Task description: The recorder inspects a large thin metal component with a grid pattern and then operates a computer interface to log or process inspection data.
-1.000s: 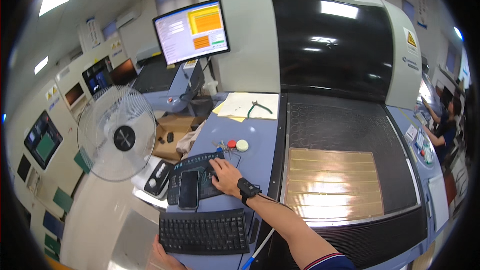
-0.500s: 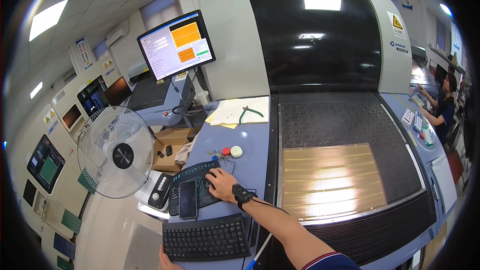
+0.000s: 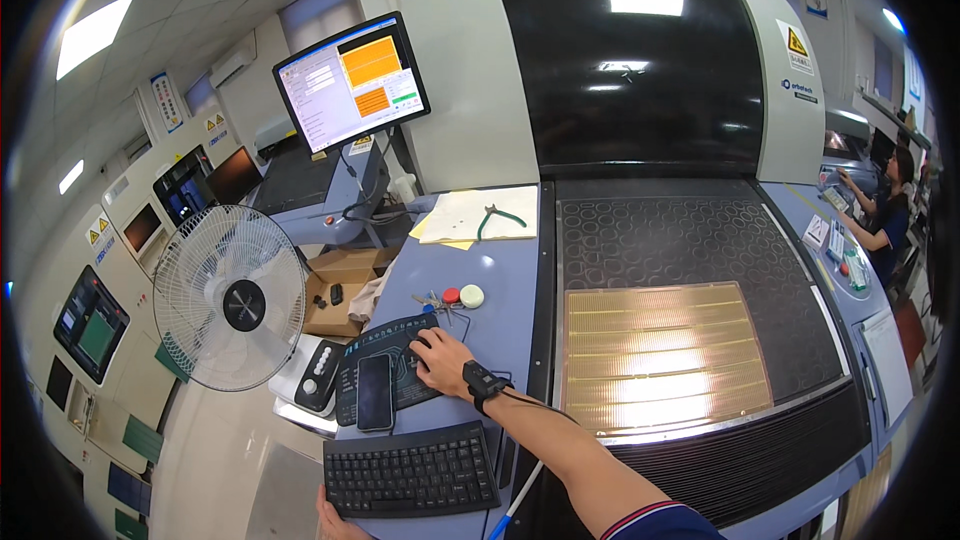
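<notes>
My right hand (image 3: 443,361), with a dark wrist device above it, curls over a black computer mouse (image 3: 427,336). The mouse rests on a dark printed mouse pad (image 3: 408,392), and my fingers partly cover it. At the lower left corner of a black keyboard (image 3: 410,471), my left hand (image 3: 338,520) grips the edge; most of that hand is hidden or out of view. Between the keyboard and the pad's upper part lies a dark smartphone (image 3: 376,393). A monitor (image 3: 352,86) beyond shows a light window with orange areas.
A gold striped panel (image 3: 663,355) lies on the machine's black bed (image 3: 690,240). Green-handled pliers (image 3: 502,221) sit on white sheets (image 3: 465,213). Keys and round caps (image 3: 471,296) are behind the pad. Left stand a fan (image 3: 230,298) and cardboard box (image 3: 345,270); a person (image 3: 885,215) works far right.
The view has tilted a little, so things appear slightly higher. Both hands keep their places at the mouse and the keyboard.
</notes>
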